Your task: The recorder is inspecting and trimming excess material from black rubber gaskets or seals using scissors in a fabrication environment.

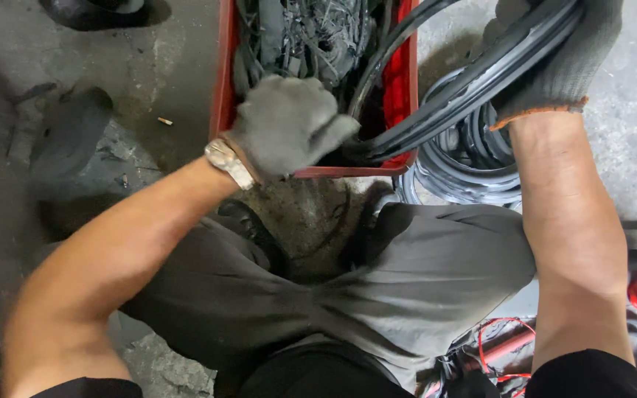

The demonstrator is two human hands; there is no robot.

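**Grey knit gloves on black rubber strips over a red crate**

Grey knitted fabric covers both hands. The left hand (289, 121), just above the centre of the frame, is balled into a fist at the near rim of the red crate (224, 81), fingers curled tight around the lower end of the black rubber strips (436, 110); a metal wristwatch (228, 163) sits at the glove's cuff, and the bare forearm runs down to the lower left corner. The right hand (562, 51), in the upper right corner, has its fingers wrapped around the same bundle where it arcs up out of the frame; its glove has an orange-edged cuff, and the forearm drops almost straight down the right side.

The strips are smooth, slightly glossy and ribbed lengthwise, running as a taut diagonal band from the fist up to the right hand. Inside the crate lies a matted tangle of dull black scraps (304, 33). Right of the crate, a coil of similar rubber loops (458, 173) rests on the floor, partly behind the right forearm.

Grey trousers (377, 273) on bent knees fill the lower middle, close against the crate's near edge. Stained, cracked concrete floor (149, 66) spreads to the left
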